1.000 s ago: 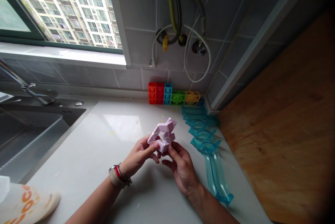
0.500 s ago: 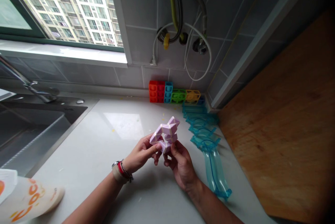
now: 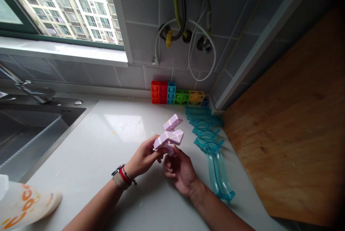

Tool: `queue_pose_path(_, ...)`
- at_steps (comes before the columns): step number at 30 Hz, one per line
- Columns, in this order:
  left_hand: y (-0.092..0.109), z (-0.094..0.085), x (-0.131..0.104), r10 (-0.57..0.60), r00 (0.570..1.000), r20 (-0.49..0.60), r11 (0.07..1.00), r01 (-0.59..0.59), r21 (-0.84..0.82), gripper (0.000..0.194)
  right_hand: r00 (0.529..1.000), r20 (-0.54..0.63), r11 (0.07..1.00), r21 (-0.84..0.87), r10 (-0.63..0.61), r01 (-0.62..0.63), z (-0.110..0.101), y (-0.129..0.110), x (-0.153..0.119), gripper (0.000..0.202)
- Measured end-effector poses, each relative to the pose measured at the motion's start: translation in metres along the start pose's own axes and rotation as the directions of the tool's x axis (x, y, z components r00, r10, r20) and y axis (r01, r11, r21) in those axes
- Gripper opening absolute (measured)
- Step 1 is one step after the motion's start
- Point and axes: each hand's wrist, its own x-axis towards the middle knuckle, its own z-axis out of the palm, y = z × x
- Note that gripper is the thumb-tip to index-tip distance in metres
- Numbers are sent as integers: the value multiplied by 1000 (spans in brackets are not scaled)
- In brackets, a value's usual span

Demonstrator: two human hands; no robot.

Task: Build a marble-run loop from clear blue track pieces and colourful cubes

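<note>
A light purple snake puzzle [image 3: 175, 136], folded from wedge-shaped segments with pale seams, is held up above the white counter [image 3: 88, 166]. My left hand [image 3: 145, 154] grips its left end, the thumb lying along the near side. Close against its lower right part is my right hand [image 3: 181, 170], thumb and curled fingers pinching a lower segment. Fingers hide some of the bottom segments. One segment group stands up at the top, angled to the right. A watch and bracelets circle my left wrist.
Red, blue, green and yellow toy blocks [image 3: 163, 93] line the back wall. Translucent teal track pieces [image 3: 219, 173] run along the right, beside a wooden panel [image 3: 285, 126]. At left are a sink [image 3: 81, 119], a faucet [image 3: 29, 89] and a drink cup [image 3: 29, 202]. Hoses and a cable [image 3: 214, 58] hang above.
The snake puzzle's segments have turned into a different shape, its closed loop now opened at the top. My right hand has curled more beneath it. The view has shifted slightly.
</note>
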Motion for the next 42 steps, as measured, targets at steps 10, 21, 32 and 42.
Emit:
queue_pose_path(10,-2,-2,5,-114,993,-9,984,112,-140,26,929,-11,833,-447,-369,326,1,8,0,51)
queue_pose_path(21,7,-5,3,-79,997,18,996,80,-47,23,923,-3,760,-568,-384,315,-5,11,-1,58)
queue_pose_path(32,6,-6,5,-56,998,-30,998,56,25,25,976,-69,927,-334,-205,171,4,8,-3,63)
queue_pose_path(42,3,-10,6,-99,994,36,995,99,-10,31,910,-45,800,-495,-413,339,3,6,-2,55)
